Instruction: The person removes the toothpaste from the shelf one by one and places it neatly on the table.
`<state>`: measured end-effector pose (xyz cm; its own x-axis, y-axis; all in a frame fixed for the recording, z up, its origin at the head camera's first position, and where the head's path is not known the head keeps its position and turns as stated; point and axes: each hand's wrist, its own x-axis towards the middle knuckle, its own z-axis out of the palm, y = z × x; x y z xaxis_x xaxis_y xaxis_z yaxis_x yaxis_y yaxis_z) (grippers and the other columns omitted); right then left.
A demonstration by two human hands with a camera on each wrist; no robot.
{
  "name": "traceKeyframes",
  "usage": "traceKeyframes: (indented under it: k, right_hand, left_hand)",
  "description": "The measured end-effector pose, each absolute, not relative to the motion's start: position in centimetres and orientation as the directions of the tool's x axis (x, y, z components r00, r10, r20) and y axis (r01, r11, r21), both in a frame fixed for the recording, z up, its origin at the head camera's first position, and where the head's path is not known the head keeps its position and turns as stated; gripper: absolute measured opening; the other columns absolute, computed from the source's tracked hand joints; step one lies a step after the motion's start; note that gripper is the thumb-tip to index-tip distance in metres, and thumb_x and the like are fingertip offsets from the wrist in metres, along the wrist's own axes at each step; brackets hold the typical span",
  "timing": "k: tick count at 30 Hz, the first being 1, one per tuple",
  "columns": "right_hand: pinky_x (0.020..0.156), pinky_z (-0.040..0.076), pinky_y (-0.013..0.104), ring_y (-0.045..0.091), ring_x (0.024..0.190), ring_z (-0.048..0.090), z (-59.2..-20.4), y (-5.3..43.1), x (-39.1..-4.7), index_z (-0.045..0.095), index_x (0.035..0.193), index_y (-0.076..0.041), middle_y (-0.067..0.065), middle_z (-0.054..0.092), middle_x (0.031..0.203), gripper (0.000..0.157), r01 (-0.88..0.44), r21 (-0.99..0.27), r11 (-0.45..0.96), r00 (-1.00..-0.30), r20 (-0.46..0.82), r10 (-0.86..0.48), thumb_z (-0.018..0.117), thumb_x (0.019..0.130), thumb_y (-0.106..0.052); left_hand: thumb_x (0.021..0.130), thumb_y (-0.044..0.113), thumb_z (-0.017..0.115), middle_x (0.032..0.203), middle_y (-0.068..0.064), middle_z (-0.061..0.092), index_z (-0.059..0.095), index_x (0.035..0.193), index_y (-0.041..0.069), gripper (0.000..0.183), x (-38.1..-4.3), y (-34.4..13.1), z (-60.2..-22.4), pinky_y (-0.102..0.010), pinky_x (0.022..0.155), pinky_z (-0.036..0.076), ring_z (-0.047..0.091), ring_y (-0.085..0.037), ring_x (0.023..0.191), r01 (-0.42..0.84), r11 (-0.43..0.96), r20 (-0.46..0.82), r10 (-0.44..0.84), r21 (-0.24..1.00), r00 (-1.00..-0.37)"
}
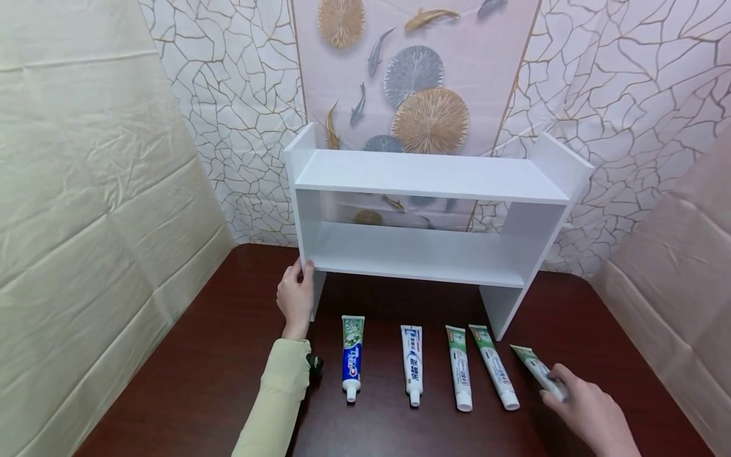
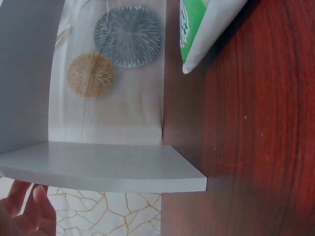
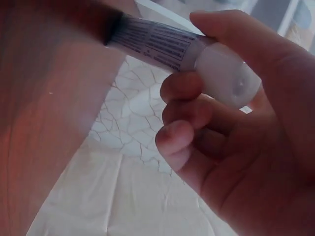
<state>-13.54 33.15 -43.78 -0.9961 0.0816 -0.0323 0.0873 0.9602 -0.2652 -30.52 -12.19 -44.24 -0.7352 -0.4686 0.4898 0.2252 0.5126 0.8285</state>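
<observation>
My left hand (image 1: 296,297) grips the lower left side panel of a white two-tier shelf (image 1: 408,251). Its thumb lies at the panel's front edge, and in the left wrist view the fingers (image 2: 43,209) bend against the outer face. At the right, my right hand (image 1: 596,406) holds a green and white toothpaste tube (image 1: 535,367) by its capped end, thumb on one side and curled fingers on the other. The right wrist view shows the tube's white cap (image 3: 224,73) in the grasp; its far end is dark and blurred there.
In front of the shelf lie a green and blue toothpaste tube (image 1: 352,355), a white and blue tube (image 1: 412,365), and two green and white tubes, one left (image 1: 459,368) and one right (image 1: 494,368). The dark red table (image 1: 188,387) meets cloth-covered walls (image 1: 103,209).
</observation>
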Motion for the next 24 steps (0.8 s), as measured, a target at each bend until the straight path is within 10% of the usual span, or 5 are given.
traceKeyframes:
  k: [24]
  right_hand:
    - [0.071,0.048,0.046,0.025,0.082,0.059,-46.3,34.0,-15.3,0.065,0.114,0.004,0.020,0.067,0.096,0.041,0.117,-0.200,0.973,-0.959,-0.276,0.059,0.073,0.081,-0.018]
  left_hand:
    - [0.096,0.036,0.055,0.088,-0.012,0.066,0.065,0.129,0.019,0.038,-30.5,-12.1,-44.2,-0.029,0.052,0.032,0.041,-0.015,0.055,0.221,0.514,0.488,-0.470,0.829,-0.735]
